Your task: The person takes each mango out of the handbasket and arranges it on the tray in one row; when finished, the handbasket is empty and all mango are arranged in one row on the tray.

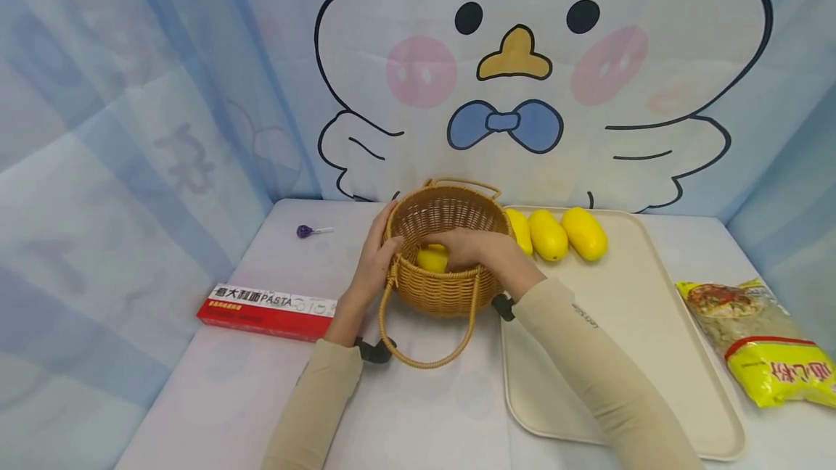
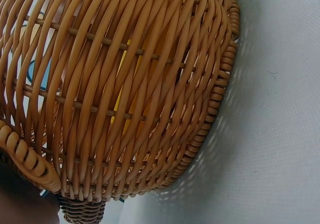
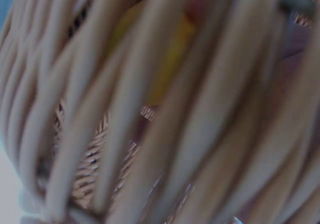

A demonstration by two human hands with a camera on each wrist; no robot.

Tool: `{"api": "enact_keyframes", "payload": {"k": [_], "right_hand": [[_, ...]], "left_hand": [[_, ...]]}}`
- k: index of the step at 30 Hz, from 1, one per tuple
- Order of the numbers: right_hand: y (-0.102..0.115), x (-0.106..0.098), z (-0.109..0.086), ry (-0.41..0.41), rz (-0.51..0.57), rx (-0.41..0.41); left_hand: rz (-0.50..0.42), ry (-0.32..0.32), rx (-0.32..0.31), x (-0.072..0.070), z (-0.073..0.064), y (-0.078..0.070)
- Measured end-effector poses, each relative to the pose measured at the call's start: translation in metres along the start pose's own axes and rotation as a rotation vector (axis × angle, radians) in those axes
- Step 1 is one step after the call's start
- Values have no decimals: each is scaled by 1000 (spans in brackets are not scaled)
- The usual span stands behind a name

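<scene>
A woven wicker basket [image 1: 437,296] stands upright near the back of the table, one handle hanging down its front. My left hand [image 1: 374,263] grips its left rim, thumb over the edge. Reaching over the right rim, my right hand [image 1: 466,246] is inside the basket, holding a yellow mango [image 1: 431,258]; its fingertips are partly hidden. Through the weave in the left wrist view, some yellow shows behind the basket wall [image 2: 150,89]. The right wrist view is blurred by close wicker strands, with the yellow mango [image 3: 172,59] visible between them.
Right of the basket lies a beige tray [image 1: 627,354], with several yellow mangoes [image 1: 548,235] at its back edge. A bag of pasta [image 1: 760,339] is at the far right. On the left are a red-and-white pasta box [image 1: 268,310] and a purple lollipop [image 1: 305,231]. A curtain [image 1: 503,165] hangs behind.
</scene>
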State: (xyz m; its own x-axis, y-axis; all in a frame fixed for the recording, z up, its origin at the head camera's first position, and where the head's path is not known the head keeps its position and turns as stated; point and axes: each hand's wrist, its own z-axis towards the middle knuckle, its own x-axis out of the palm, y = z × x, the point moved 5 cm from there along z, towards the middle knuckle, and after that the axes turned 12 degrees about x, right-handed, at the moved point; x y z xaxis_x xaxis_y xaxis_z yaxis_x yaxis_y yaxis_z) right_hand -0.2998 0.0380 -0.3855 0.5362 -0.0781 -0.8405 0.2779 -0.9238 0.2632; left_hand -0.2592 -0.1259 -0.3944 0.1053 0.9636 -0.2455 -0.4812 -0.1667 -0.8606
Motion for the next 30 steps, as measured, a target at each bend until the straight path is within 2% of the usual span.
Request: {"api": "enact_keyframes", "payload": {"k": [3,10,14,20,30], "right_hand": [[1,-1,-1,-7,-8,3],[3,-3,-3,-37,-12,-12],[4,-5,-3,-64,16,-47],[5,-7,-6,-135,23,-103],[6,-14,-14,-254,35,-123]], "left_hand": [[1,5,-3,-1,-1,-7],[-3,-25,17,-1,2,26],[18,-36,31,0,3,33],[26,-47,32,1,2,36],[26,-41,40,0,2,34]]}}
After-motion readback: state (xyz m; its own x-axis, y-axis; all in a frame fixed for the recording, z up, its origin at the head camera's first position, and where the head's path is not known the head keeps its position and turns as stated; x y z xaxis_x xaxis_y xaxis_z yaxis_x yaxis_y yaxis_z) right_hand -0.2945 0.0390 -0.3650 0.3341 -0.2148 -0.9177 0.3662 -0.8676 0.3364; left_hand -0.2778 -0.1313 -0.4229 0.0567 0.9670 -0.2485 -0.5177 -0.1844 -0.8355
